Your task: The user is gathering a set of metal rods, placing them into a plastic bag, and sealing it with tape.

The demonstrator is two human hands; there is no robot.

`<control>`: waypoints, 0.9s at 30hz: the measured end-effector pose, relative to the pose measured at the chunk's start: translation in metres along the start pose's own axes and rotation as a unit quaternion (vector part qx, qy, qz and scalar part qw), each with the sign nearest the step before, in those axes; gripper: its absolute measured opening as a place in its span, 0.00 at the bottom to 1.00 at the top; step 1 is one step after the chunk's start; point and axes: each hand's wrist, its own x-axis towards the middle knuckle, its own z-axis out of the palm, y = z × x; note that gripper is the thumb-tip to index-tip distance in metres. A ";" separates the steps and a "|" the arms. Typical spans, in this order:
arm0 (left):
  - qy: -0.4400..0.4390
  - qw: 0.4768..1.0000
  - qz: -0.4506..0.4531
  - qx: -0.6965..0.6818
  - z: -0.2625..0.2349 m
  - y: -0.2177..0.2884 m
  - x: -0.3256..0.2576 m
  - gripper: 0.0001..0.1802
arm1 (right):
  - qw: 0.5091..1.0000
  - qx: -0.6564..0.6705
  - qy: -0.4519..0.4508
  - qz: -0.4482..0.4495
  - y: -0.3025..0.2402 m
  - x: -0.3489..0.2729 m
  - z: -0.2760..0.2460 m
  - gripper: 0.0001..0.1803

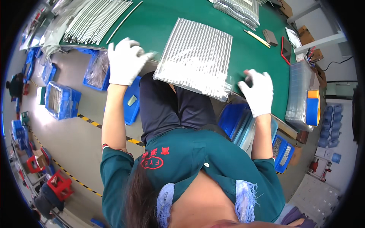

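A flat clear plastic bag (197, 53) holding a row of slim silvery rods lies in front of me, its near end jutting past the table's edge. My left hand (125, 62), in a white glove, hovers left of the bag with fingers bent and the thumb apart from them. A small see-through scrap (153, 55) shows by that thumb; whether it touches the glove is unclear. On the bag's other side is my right hand (259, 93), also gloved, fingers curved and apart, with nothing visible in it. Neither hand touches the bag.
Loose rods (95, 22) lie at the far left of the green table (156, 24). Bagged rods (239, 13) sit at the back. A cutter-like tool (257, 38), a grey block (270, 38) and a red-edged phone-like slab (286, 50) lie rightward. Blue bins (62, 100) stand on the floor.
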 end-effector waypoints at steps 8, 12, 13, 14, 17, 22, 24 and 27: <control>-0.087 0.836 -0.327 -0.433 -0.016 0.022 -0.045 0.13 | 0.741 0.596 -0.303 -0.061 0.006 -0.052 -0.013 0.17; -0.291 0.709 -0.332 -0.549 0.024 0.064 -0.055 0.24 | 0.642 0.684 -0.347 -0.012 -0.014 -0.052 0.073 0.34; -0.263 0.647 -0.360 -0.619 0.020 0.074 -0.046 0.22 | 0.569 0.762 -0.303 0.051 -0.020 -0.049 0.086 0.35; -0.230 0.579 -0.387 -0.680 0.014 0.084 -0.039 0.20 | 0.485 0.828 -0.258 0.110 -0.034 -0.045 0.090 0.36; -0.143 0.435 -0.437 -0.774 0.015 0.103 -0.034 0.14 | 0.502 0.826 -0.173 0.187 -0.056 -0.040 0.092 0.30; -0.039 0.435 -0.378 -0.816 0.032 0.115 -0.040 0.10 | 0.518 0.811 -0.116 0.244 -0.063 -0.042 0.096 0.24; -0.041 0.422 -0.365 -0.829 0.033 0.117 -0.052 0.09 | 0.526 0.805 -0.125 0.245 -0.060 -0.050 0.099 0.23; -0.012 0.544 -0.352 -0.761 0.031 0.120 -0.075 0.11 | 0.528 0.802 -0.149 0.236 -0.062 -0.073 0.089 0.21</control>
